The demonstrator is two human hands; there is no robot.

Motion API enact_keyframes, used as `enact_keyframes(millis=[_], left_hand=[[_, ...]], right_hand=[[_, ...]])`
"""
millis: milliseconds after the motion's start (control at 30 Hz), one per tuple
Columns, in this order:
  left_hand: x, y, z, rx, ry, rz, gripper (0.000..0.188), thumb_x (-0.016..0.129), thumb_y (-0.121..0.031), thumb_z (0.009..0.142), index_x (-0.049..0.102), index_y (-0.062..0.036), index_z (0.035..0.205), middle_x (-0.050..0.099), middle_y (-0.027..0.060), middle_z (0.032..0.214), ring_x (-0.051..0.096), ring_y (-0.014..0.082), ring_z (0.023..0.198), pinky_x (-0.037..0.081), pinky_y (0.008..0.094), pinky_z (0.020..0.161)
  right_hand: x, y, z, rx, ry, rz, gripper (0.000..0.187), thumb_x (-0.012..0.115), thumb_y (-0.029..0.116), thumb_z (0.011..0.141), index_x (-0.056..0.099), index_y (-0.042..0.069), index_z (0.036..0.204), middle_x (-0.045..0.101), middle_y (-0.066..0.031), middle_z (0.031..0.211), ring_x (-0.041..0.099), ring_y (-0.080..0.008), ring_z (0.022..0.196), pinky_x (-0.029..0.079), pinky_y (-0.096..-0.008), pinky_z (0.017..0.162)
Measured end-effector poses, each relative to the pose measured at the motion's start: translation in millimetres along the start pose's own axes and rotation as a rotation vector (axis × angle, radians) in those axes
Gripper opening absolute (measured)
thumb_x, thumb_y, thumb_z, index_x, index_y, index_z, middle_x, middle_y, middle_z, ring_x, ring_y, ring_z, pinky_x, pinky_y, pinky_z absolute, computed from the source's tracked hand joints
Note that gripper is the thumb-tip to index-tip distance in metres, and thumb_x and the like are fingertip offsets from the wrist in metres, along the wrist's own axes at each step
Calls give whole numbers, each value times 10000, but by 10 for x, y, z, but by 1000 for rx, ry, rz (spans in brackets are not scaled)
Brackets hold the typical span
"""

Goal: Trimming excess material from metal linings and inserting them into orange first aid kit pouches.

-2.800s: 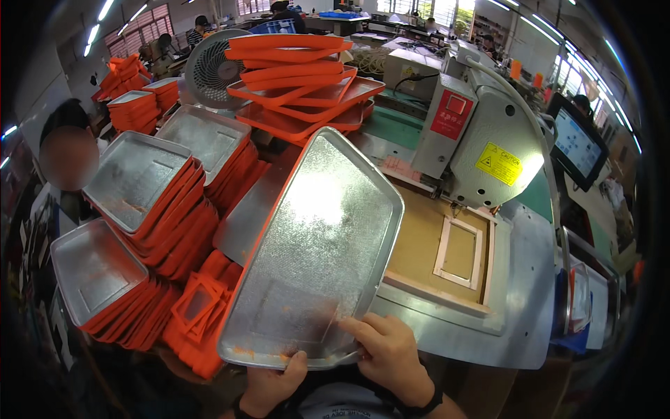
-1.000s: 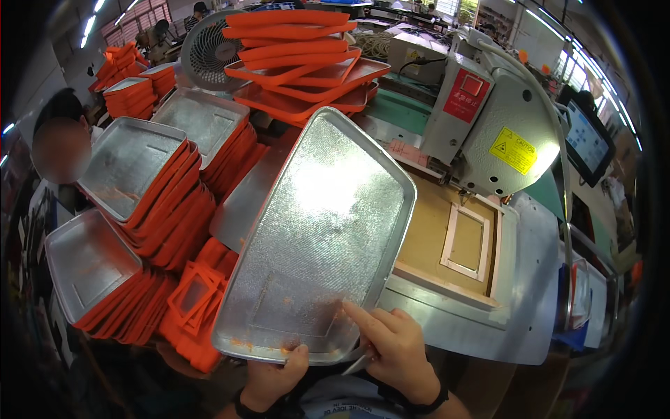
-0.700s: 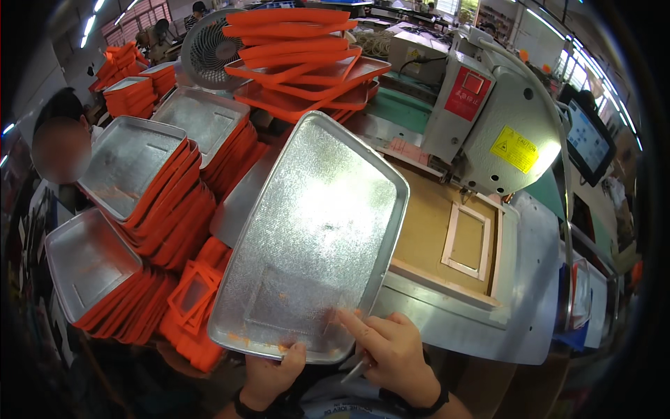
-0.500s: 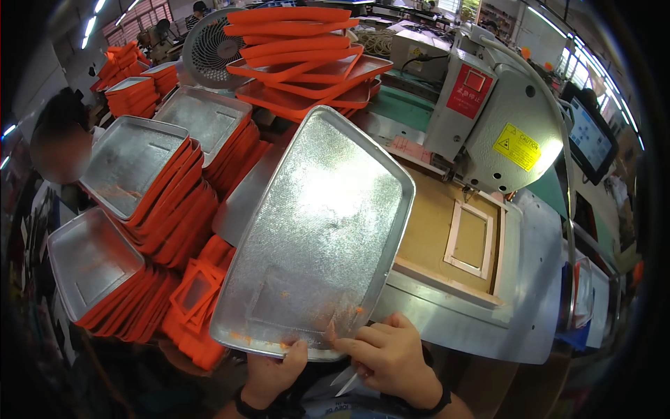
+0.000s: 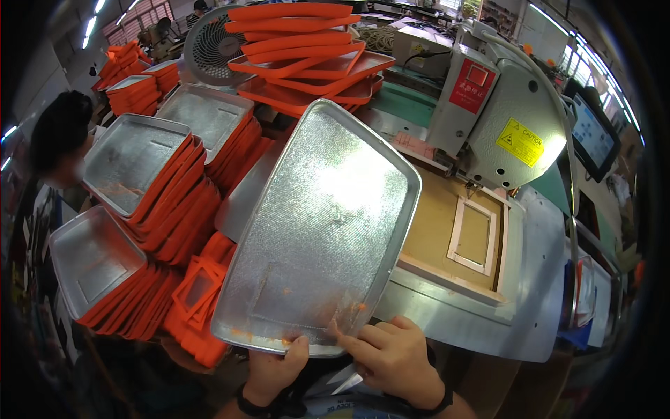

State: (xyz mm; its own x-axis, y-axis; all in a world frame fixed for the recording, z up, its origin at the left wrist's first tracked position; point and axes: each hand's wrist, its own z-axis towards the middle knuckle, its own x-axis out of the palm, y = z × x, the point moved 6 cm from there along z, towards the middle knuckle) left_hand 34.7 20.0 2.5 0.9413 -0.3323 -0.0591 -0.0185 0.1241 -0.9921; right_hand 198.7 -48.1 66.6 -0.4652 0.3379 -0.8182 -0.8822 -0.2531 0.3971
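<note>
Head view, left hand (image 5: 276, 373): thumb and fingers pinch a silver-faced tray (image 5: 310, 244) by its near edge.
Right hand (image 5: 394, 359): curled around scissors (image 5: 345, 380), index fingertip at the tray's near right corner.
Stacked orange-sided trays (image 5: 136, 164): left of the tray.
Industrial sewing machine (image 5: 516, 115): right of the tray.
Fan (image 5: 209, 45): beyond the tray.

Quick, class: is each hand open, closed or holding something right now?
Left hand: closed, gripping the near edge of the silver tray.
Right hand: partly curled, holding a pointed metal tool.
</note>
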Motion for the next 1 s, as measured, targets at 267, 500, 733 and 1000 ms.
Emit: enact_keyframes(millis=[267, 500, 733, 1000], left_hand=[[13, 5, -23, -50, -11, -2, 208, 648, -1, 814, 594, 18, 1014, 631, 59, 943, 602, 130, 832, 490, 284, 759], [11, 6, -4, -31, -29, -11, 174, 665, 0, 819, 607, 19, 982, 638, 49, 894, 608, 120, 784, 499, 279, 705], [19, 26, -21, -98, 8, -10, 189, 629, -27, 829, 598, 3, 1013, 610, 34, 953, 569, 129, 860, 472, 296, 794], [45, 61, 15, -74, 42, -35, 144, 669, -24, 839, 650, 21, 975, 662, 41, 899, 620, 124, 786, 503, 290, 695]], right_hand=[[37, -35, -48, 13, -24, -14, 549, 678, 97, 555, 700, 163, 1099, 514, 43, 673, 553, -138, 572, 378, -296, 527], [25, 42, -20, 81, 15, 25, 504, 692, 111, 553, 684, 155, 1055, 549, 37, 696, 535, -154, 511, 416, -290, 490], [28, 88, -45, 53, 4, 16, 521, 705, 130, 555, 682, 137, 1075, 559, 36, 697, 540, -150, 500, 429, -282, 485], [24, 209, 113, 1, -4, 78, 594, 701, 99, 540, 673, 107, 1133, 541, 25, 699, 562, -139, 530, 418, -275, 487]])
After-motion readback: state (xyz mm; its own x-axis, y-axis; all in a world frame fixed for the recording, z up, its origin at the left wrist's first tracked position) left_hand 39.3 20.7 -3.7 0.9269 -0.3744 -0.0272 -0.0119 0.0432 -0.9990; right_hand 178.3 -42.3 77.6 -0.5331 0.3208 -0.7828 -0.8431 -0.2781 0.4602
